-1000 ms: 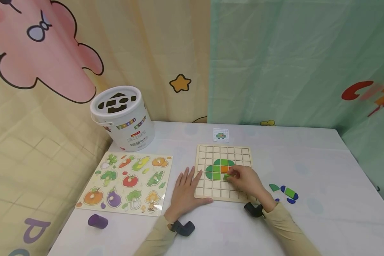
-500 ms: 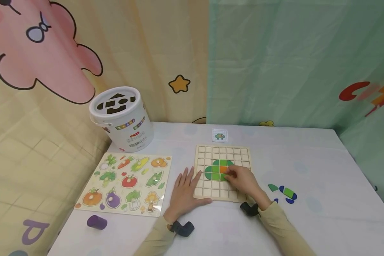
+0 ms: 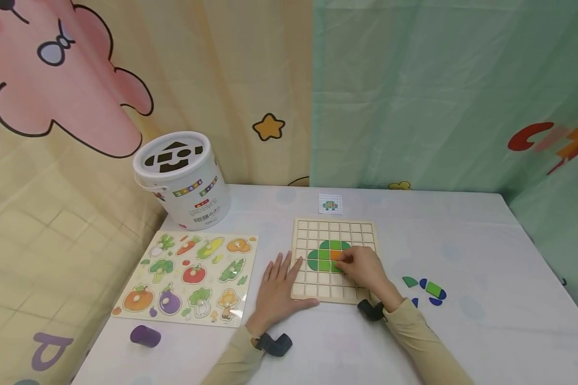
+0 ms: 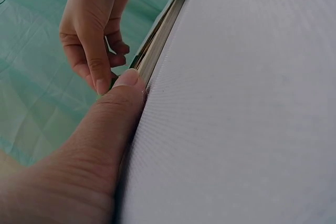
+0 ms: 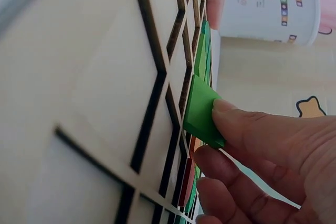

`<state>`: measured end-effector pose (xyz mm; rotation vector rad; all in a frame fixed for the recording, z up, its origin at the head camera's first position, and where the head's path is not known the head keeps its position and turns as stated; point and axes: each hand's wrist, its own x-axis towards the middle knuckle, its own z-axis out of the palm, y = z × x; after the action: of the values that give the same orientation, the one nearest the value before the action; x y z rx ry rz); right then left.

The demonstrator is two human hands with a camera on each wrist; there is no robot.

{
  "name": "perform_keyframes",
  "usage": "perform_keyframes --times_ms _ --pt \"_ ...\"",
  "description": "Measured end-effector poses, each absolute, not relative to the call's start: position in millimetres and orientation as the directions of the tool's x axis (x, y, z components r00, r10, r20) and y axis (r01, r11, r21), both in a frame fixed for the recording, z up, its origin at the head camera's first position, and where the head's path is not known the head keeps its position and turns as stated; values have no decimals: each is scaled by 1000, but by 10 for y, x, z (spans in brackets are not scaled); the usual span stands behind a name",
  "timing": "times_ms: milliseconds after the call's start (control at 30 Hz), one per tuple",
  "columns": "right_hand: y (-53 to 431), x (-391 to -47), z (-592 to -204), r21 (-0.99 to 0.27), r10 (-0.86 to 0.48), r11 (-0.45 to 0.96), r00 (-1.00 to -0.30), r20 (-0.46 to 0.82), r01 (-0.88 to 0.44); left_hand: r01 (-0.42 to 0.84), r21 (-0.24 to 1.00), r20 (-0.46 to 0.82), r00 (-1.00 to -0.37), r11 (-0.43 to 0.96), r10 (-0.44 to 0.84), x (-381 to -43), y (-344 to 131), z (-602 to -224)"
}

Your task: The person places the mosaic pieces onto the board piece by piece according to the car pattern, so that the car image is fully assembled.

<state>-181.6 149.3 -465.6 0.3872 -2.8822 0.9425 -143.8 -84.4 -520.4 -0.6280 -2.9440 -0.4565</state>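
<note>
A wooden grid board [image 3: 310, 289] lies on the table, with green tiles [image 3: 325, 255] and an orange tile [image 3: 335, 255] set in its middle cells. My right hand [image 3: 365, 270] is over the board's centre. In the right wrist view, its thumb and fingers pinch a green square tile [image 5: 202, 113], which is tilted against the grid beside the laid pieces. My left hand [image 3: 278, 291] rests flat with fingers spread at the board's left side. Its thumb [image 4: 113, 116] touches the board's edge [image 4: 163, 38] in the left wrist view.
Loose green and blue pieces [image 3: 433, 289] lie to the right. A small pattern card [image 3: 329, 204] sits behind the board. To the left are a vegetable puzzle [image 3: 188, 289], a white bucket [image 3: 188, 198] and a purple cylinder [image 3: 145, 336].
My right hand has moved slightly left with the green tile, bringing it down at the cell under the orange one. The left hand has stayed in place.
</note>
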Motion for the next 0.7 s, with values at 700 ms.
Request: perform_keyframes --times_ms 700 --pt "1526 -1809 -4660 -536 -232 808 -968 92 -244 418 260 170 -907 870 385 -1445 -842 -5215"
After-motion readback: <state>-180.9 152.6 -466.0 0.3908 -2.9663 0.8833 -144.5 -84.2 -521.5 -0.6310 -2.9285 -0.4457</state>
